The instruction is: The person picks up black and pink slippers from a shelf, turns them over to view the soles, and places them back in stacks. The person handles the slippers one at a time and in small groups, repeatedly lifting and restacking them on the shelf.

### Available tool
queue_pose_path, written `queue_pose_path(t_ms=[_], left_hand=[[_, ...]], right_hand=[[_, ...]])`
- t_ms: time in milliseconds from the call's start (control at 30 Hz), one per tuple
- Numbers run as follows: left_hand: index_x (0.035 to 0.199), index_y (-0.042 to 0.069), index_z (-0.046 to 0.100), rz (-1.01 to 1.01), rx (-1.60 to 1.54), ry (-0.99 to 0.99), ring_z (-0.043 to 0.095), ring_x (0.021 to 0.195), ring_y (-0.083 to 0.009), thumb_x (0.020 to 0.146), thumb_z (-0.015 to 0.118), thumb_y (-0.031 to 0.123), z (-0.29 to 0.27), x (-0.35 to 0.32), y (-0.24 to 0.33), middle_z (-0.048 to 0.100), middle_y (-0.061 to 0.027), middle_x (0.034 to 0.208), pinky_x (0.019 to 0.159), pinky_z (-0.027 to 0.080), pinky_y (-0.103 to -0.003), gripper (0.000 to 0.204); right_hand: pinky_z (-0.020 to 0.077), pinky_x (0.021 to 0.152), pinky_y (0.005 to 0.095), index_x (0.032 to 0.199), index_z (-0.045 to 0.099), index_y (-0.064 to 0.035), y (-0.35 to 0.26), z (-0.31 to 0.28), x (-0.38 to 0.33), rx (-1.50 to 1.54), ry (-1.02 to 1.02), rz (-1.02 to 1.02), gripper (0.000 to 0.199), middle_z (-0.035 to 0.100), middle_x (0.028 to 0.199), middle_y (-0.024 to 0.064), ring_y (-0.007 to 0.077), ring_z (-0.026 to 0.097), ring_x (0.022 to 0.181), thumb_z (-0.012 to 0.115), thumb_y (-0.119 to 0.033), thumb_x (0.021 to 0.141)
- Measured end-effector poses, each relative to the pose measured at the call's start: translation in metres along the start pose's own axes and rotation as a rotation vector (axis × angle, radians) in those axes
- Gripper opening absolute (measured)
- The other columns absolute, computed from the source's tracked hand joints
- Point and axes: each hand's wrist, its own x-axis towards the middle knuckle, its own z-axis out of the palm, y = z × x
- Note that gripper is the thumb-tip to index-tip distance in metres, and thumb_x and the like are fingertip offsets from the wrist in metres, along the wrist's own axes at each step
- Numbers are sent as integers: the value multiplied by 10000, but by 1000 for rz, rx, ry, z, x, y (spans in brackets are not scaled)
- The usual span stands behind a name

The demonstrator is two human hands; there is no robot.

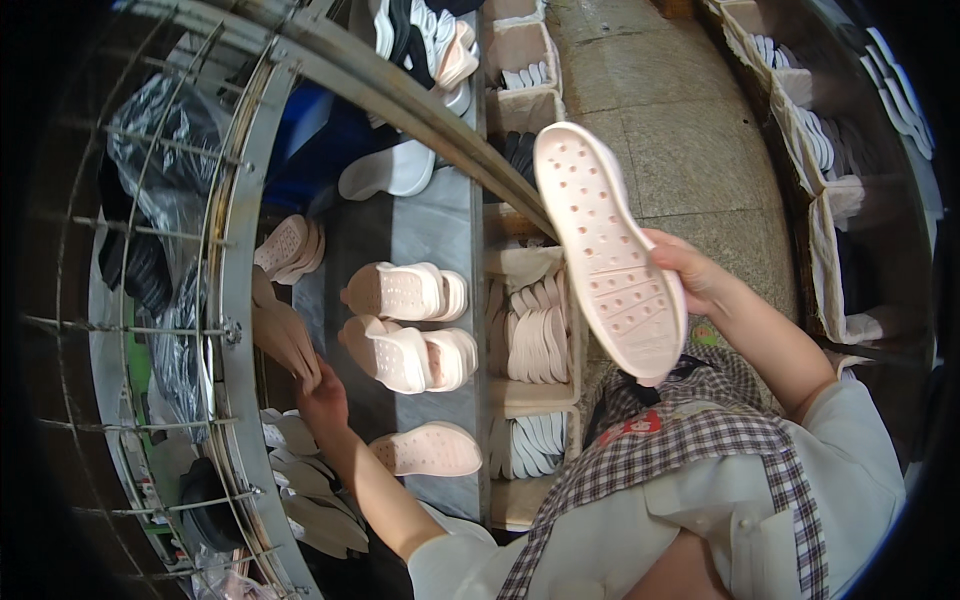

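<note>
My right hand (695,272) is closed on the edge of a pale pink shoe sole (610,250), raised upright with its dimpled face toward me. On the left, my left hand (324,402) reaches past the metal frame. Its fingers close at the lower end of some thin beige insoles (284,330), though the fingertips are partly hidden. Between my arms, pairs of pale pink soles (408,290) lie stacked on the grey table (420,225). A single pink sole (428,450) rests nearer me, beside my left forearm.
A wire-mesh rack (235,330) stands at the left, with a metal bar (420,110) crossing above the table. Cloth-lined bins (530,400) of insoles line the table's right side. More bins (825,230) run along the far right, beyond a tiled floor (670,130).
</note>
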Motion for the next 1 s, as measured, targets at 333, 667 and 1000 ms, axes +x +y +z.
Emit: queue_pose_path(t_ms=[333, 667, 1000], left_hand=[[1231, -1, 484, -200, 100, 28, 627, 926, -250, 825, 625, 100, 262, -154, -205, 571, -158, 1126, 764, 560, -368, 441], [1389, -4, 266, -252, 1105, -433, 512, 1128, -213, 795, 645, 45, 347, -134, -262, 516, -150, 1228, 924, 444, -335, 707], [1228, 46, 481, -610, 19, -221, 619, 968, -269, 935, 499, 299, 398, -107, -355, 596, -144, 1093, 816, 539, -363, 387]], right_hand=[[472, 944, 344, 1288, 313, 42, 10, -9, 3, -38, -95, 33, 643, 499, 1212, 160, 209, 542, 1108, 686, -191, 820], [461, 979, 369, 1360, 146, 35, -29, -47, -76, -15, 15, 28, 746, 380, 1299, 201, 260, 466, 1203, 635, -239, 868], [271, 998, 611, 1372, 371, -96, -53, -62, -113, 105, 158, 272, 715, 417, 1363, 178, 357, 366, 1275, 439, -594, 862]])
